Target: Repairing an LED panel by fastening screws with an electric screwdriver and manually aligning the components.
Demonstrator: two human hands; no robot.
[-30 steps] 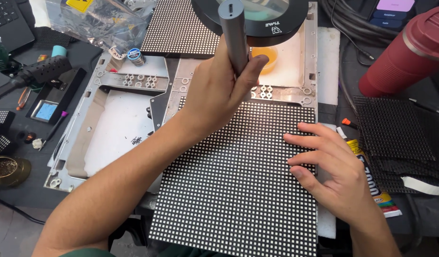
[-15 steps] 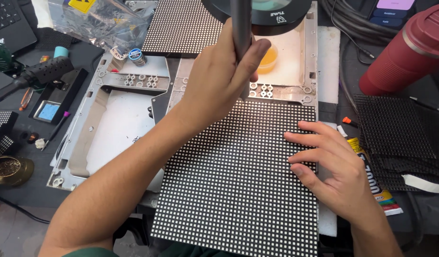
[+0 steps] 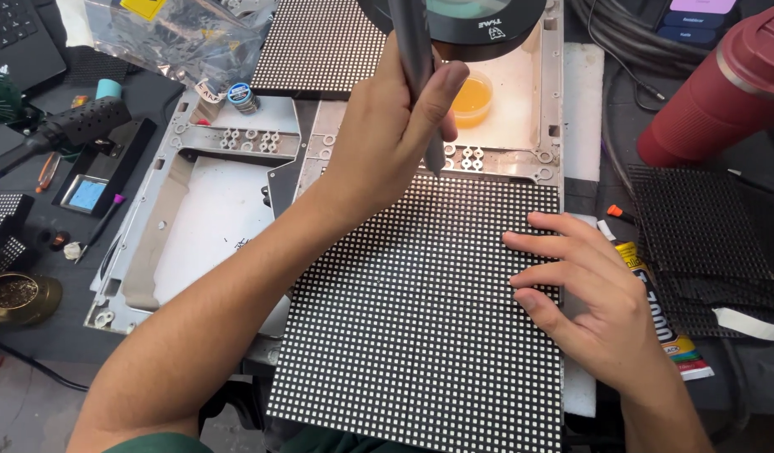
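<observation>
The left hand has its fingers and thumb wrapped closed around a slim grey pen-shaped tool, which stands nearly upright with its tip pointing down at the top edge of a large square black panel studded with a grid of small white dots; whether the tip touches the panel cannot be told. The right hand lies flat at three o'clock on that panel, fingers spread a little and pointing toward nine o'clock, fingertips pressed on the dotted surface and holding nothing. The panel fills the middle and lower part of the view, its lower edge hanging over the near side of the dark work table. Directly at twelve o'clock from the left hand hangs a round black-rimmed magnifier lamp, and just under it sits a small clear cup of orange liquid inside a grey metal frame. A second grey metal frame with a white sheet lies at nine o'clock from the panel. At ten o'clock lie a black handheld tool with a textured grip and a crumpled clear plastic bag. A dark red insulated tumbler stands at two o'clock, with a stack of black dotted panel pieces at three o'clock beyond the right hand, and a yellow tube of adhesive just beside that wrist. A brass dish sits at eight o'clock.
</observation>
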